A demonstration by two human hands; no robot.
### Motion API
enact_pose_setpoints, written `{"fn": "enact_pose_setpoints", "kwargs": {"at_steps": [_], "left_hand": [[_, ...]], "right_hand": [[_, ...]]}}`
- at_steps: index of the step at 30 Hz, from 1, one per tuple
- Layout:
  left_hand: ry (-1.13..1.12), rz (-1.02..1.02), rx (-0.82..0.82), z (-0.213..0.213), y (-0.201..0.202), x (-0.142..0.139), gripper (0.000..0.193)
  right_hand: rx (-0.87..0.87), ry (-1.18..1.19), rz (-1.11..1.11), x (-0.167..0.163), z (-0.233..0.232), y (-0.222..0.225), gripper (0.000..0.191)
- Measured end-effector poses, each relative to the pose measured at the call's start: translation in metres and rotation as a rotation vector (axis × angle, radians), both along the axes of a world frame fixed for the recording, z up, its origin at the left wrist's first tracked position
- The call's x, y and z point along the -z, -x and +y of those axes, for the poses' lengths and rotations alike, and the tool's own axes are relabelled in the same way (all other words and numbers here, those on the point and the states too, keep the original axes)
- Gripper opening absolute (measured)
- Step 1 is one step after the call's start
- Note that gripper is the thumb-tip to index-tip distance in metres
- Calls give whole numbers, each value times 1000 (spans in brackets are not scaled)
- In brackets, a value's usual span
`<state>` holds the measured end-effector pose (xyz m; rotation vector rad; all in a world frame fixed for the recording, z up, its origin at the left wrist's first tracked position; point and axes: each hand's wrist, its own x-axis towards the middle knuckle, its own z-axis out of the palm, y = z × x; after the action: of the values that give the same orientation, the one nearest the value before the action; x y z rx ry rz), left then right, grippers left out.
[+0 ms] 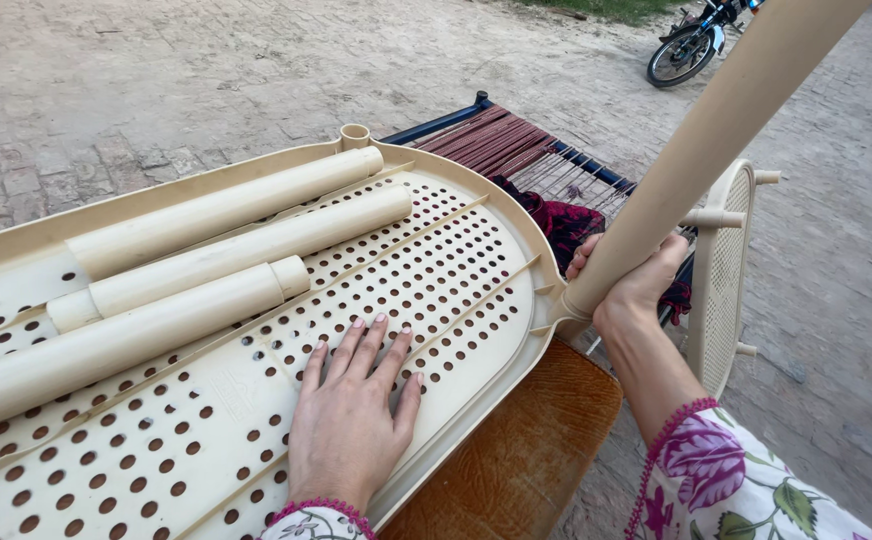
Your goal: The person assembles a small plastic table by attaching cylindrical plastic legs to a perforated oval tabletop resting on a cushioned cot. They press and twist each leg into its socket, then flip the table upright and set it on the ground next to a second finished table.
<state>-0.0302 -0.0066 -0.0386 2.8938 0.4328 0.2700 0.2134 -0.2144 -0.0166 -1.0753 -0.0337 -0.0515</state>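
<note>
Left hand lies flat, fingers spread wide, palm down on the perforated cream plastic panel, near its rounded right end. Holds nothing, just presses on the panel.

Right hand is closed around the lower end of a cream plastic tube that slants up to the top right and out of view. The tube's bottom end sits at the socket on the panel's right edge, touching it; cannot tell if it is seated inside.

Three more cream tubes lie side by side on the panel, along its far left part, running lengthwise. An upright round socket shows at the panel's far edge.

The panel rests on a brown wooden stool, whose corner shows under the panel's right end. A second perforated cream panel stands on edge just right of the right hand. Woven cot with dark red cloth behind. Brick paved ground; motorcycle at top right. Floral sleeves on both wrists.
</note>
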Motion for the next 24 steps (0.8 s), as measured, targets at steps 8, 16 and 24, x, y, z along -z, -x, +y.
{"fn": "enact_pose_setpoints", "kwargs": {"at_steps": [8,16,24], "left_hand": [[-27,17,-1,1,-2,1,62],[-14,1,8,4,1,1,61],[12,-108,8,8,10,1,59]], "right_hand": [[59,43,-80,8,2,12,54],[-1074,441,-36,-15,-31,-55,70],[53,-15,104,17,-3,-3,52]]}}
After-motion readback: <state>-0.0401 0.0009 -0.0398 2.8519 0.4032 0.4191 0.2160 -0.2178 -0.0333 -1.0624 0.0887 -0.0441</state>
